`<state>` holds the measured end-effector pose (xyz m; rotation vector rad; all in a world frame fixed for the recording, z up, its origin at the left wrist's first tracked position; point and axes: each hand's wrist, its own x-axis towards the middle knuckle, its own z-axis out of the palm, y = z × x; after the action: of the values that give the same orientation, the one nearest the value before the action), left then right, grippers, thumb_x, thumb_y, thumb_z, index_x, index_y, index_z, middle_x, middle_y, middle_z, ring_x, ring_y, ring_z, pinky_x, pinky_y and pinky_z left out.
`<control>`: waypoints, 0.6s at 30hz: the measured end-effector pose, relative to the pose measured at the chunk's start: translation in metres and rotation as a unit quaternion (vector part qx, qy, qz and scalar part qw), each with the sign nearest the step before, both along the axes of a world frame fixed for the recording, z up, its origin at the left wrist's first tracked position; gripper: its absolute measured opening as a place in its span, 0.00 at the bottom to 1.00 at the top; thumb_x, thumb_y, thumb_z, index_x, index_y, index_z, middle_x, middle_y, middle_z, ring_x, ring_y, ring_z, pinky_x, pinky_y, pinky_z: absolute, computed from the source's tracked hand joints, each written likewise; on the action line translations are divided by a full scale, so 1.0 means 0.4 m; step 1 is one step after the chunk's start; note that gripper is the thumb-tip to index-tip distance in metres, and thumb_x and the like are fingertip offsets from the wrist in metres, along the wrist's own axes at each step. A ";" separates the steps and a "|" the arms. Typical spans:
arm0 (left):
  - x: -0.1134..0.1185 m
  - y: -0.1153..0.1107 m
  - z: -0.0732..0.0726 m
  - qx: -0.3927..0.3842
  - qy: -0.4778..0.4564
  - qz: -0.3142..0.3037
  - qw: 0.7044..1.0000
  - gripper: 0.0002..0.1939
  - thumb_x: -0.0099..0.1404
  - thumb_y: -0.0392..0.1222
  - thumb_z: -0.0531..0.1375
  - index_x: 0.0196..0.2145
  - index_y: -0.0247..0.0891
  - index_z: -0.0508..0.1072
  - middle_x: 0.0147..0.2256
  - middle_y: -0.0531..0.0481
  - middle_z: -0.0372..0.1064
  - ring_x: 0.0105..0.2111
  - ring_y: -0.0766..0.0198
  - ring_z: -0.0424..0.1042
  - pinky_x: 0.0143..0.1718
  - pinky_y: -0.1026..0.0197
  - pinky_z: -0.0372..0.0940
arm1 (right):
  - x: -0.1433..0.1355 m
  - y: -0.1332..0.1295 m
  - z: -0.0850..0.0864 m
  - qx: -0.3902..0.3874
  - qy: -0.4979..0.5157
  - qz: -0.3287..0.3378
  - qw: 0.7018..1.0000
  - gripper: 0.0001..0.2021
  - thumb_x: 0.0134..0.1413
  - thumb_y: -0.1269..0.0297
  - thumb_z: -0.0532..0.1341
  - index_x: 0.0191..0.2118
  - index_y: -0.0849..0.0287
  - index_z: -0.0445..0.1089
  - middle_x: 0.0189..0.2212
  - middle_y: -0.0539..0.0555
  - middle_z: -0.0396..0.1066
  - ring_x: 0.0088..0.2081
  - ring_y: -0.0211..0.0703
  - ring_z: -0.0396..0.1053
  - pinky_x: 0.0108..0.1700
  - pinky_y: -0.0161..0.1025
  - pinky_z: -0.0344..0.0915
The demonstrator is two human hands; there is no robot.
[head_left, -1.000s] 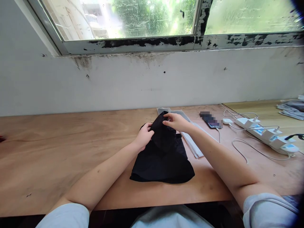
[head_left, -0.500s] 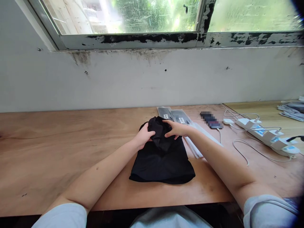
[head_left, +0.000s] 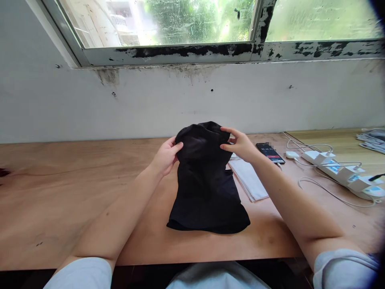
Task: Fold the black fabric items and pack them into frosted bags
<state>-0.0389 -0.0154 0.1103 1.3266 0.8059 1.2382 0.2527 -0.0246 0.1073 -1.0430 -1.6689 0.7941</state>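
Observation:
A black cloth garment (head_left: pixel 207 188) of soft, slightly shiny fabric stands partly raised off the wooden table. Its wide lower hem lies flat near the table's front edge, while the upper end is lifted and bunched into a rounded fold. Pinching the left side of that raised end is my left hand (head_left: pixel 167 155), thumb in front and fingers partly hidden behind. On the opposite side my right hand (head_left: pixel 240 144) grips the upper right edge, its thumb and index finger against the fabric. I cannot tell what kind of garment it is.
White flat packets (head_left: pixel 249 182) lie to the right, partly behind the cloth. Further right are a phone (head_left: pixel 270 153) on a cable and a white power strip (head_left: pixel 339 170) with several chargers. Grey bundles (head_left: pixel 373 140) sit at the far right. A wall with a window (head_left: pixel 168 24) rises behind.
Both hands have moved up and apart, pulling the bunched upper part of the black garment higher and wider. It now hides the clear packets behind it.

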 end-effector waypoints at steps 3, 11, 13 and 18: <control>-0.029 -0.033 0.068 0.041 -0.006 0.014 0.999 0.17 0.61 0.45 0.67 0.46 0.36 0.75 0.42 0.44 0.77 0.41 0.57 0.77 0.39 0.60 0.73 | 0.022 -0.055 0.072 0.078 0.027 0.034 0.996 0.33 0.47 0.60 0.72 0.61 0.49 0.67 0.53 0.54 0.71 0.46 0.47 0.72 0.49 0.48 0.74; -0.074 -0.139 0.175 0.052 0.037 0.045 0.997 0.17 0.61 0.49 0.68 0.45 0.38 0.75 0.36 0.47 0.77 0.34 0.59 0.78 0.32 0.61 0.72 | 0.067 -0.213 0.194 0.125 0.027 0.097 0.987 0.31 0.45 0.59 0.75 0.57 0.46 0.72 0.51 0.53 0.72 0.48 0.50 0.73 0.49 0.51 0.75; -0.077 -0.116 0.158 0.023 0.064 0.027 0.997 0.17 0.60 0.49 0.67 0.44 0.37 0.76 0.35 0.47 0.76 0.31 0.60 0.77 0.30 0.62 0.71 | 0.081 -0.203 0.190 0.078 0.001 0.109 0.991 0.31 0.46 0.60 0.74 0.58 0.48 0.71 0.50 0.53 0.73 0.45 0.49 0.74 0.45 0.49 0.76; -0.045 -0.007 0.019 -0.047 0.325 -0.003 0.944 0.16 0.63 0.46 0.59 0.46 0.35 0.74 0.37 0.42 0.77 0.33 0.54 0.77 0.30 0.58 0.70 | 0.105 -0.095 0.103 -0.090 -0.271 0.098 0.953 0.31 0.52 0.56 0.69 0.62 0.50 0.68 0.40 0.53 0.78 0.40 0.48 0.76 0.43 0.44 0.73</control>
<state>-0.0569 -0.0183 0.1177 1.6777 1.3000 0.7316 0.2948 -0.0628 0.1487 -1.3194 -2.2249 0.8465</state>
